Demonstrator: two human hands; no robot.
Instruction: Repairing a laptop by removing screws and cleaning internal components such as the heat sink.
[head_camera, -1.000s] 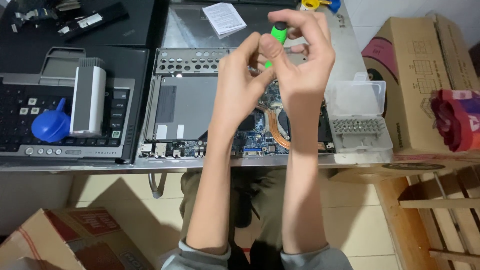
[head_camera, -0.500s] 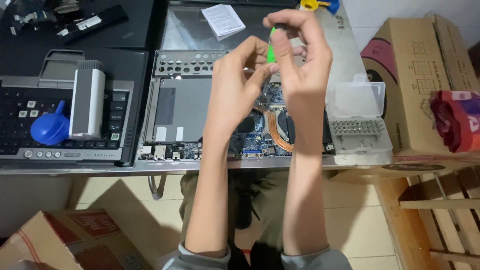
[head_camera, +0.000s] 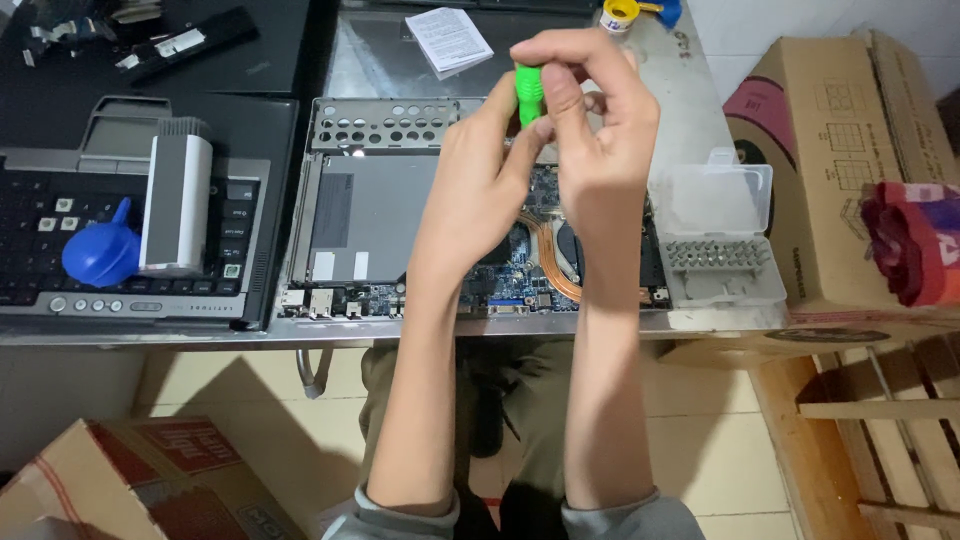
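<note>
Both hands are raised over an opened laptop chassis (head_camera: 370, 215) with its blue circuit board and copper heat pipe (head_camera: 553, 262) exposed. My right hand (head_camera: 590, 125) grips a green-handled screwdriver (head_camera: 528, 92) upright by its handle. My left hand (head_camera: 480, 180) pinches the screwdriver just below the handle, where its shaft is hidden by the fingers. The tool's tip cannot be seen.
A clear plastic case of screwdriver bits (head_camera: 722, 240) lies open right of the laptop. A keyboard part (head_camera: 60, 250) with a blue dust blower (head_camera: 100, 255) and a grey block (head_camera: 177, 205) sits at left. Cardboard boxes (head_camera: 830, 150) stand right; folded paper (head_camera: 448, 38) lies behind.
Both hands have stayed together on the screwdriver; the fingers have shifted slightly around the green handle, which now shows a little lower between them.
</note>
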